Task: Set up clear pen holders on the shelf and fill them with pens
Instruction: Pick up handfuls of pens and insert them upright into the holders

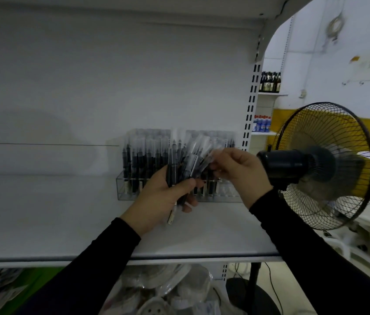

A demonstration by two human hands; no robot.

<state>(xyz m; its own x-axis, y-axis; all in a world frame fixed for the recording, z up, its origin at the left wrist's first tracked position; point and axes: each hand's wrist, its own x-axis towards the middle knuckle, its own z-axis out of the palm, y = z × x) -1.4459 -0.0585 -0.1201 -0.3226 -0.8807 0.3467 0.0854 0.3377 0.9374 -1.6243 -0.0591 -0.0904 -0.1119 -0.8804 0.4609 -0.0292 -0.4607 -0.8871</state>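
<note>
A clear pen holder (122, 189) stands at the back right of the white shelf (43, 212), with several dark pens with clear caps upright in it. My left hand (156, 201) grips a bundle of pens (180, 167) in front of the holder. My right hand (238, 169) pinches the top of one pen in that bundle. The holder's right half is partly hidden behind my hands.
A black standing fan (322, 164) is close to the shelf's right end, beside my right arm. A slotted upright (251, 105) bounds the shelf on the right. Bagged goods (168, 289) lie on the level below. Bottles (269, 81) stand on far shelves.
</note>
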